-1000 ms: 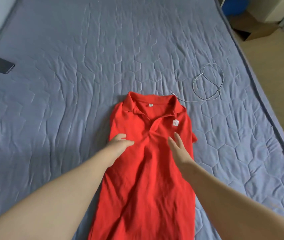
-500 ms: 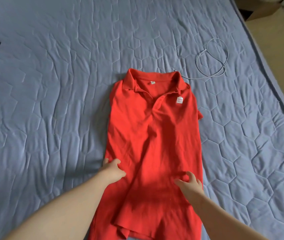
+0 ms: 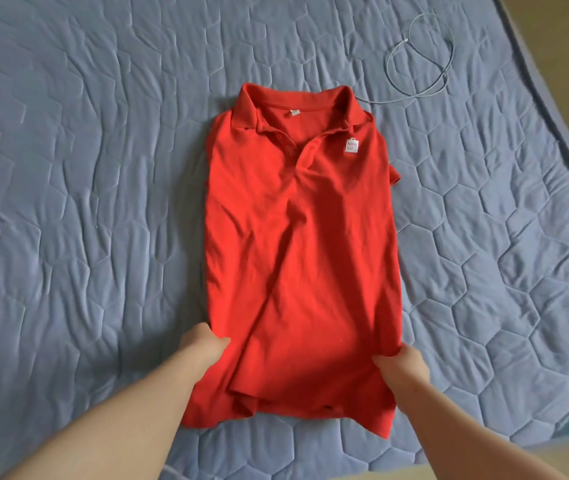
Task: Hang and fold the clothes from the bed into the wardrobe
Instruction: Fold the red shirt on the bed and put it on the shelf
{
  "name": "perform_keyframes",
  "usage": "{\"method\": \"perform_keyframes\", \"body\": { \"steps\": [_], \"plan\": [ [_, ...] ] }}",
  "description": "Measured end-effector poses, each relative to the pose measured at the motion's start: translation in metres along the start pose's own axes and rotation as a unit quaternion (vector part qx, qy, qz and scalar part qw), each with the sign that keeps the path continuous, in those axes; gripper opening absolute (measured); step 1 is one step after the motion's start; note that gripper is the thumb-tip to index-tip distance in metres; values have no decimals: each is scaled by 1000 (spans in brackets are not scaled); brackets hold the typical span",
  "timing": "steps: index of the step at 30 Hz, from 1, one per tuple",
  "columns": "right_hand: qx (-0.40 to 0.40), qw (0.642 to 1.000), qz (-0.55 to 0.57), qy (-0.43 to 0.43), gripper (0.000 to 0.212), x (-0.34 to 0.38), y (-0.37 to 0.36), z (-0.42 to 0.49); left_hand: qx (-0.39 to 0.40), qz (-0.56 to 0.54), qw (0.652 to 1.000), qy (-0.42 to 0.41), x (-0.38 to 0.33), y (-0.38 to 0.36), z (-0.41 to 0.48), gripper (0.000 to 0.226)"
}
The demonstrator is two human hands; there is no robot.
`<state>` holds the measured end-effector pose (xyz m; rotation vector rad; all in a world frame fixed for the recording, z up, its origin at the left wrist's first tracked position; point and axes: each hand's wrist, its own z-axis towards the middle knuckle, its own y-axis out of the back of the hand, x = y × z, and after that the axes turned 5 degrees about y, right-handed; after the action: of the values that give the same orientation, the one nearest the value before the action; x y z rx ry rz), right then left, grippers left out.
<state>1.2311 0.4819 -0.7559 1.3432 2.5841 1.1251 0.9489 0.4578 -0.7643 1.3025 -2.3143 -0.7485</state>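
Blue-grey quilted bed [image 3: 68, 202], stitched in puffy hexagons and rumpled on the left side. A second ago both hands were up at the chest of the garment; now they have slid right down towards the hem. The left hand [image 3: 203, 344] curls round the near left edge, thumb on top of the cloth. Centre stage is the red polo shirt [image 3: 303, 254], lying face up on the bed with its sleeves tucked behind into a long rectangle. It is soft knit with loose diagonal creases, a ribbed collar [image 3: 296, 98] and a white logo patch [image 3: 352, 146]. The right hand [image 3: 402, 368] pinches the opposite edge. Smoothing looks finished, and the likely next step is lifting the bottom towards the collar. Far right, a thin white cable [image 3: 418, 57] loops on the quilt.
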Motion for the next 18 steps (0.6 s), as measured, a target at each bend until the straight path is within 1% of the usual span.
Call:
{"method": "perform_keyframes", "body": {
  "steps": [3,7,9,11,13,15,18],
  "plan": [
    [-14,1000,-17,-1,5,-16,14,-4,-27,21,999,-1,9,-2,-3,51],
    [-40,998,-45,-31,3,-35,35,-3,-18,27,999,-3,13,-2,-6,60],
    [-29,996,-57,-58,6,-41,40,-3,-18,19,1000,1,17,-3,-6,64],
    [19,995,-59,-81,2,-48,38,-6,-5,21,1000,11,22,-5,-5,59],
    [54,992,-43,-110,10,-54,31,-9,17,33,999,24,29,-9,-7,47],
    [54,990,-33,-128,7,-61,25,-11,37,51,997,39,35,-16,-12,44],
    [34,991,-5,-132,19,-68,19,-11,43,67,995,58,44,-22,-16,45]
  ]
}}
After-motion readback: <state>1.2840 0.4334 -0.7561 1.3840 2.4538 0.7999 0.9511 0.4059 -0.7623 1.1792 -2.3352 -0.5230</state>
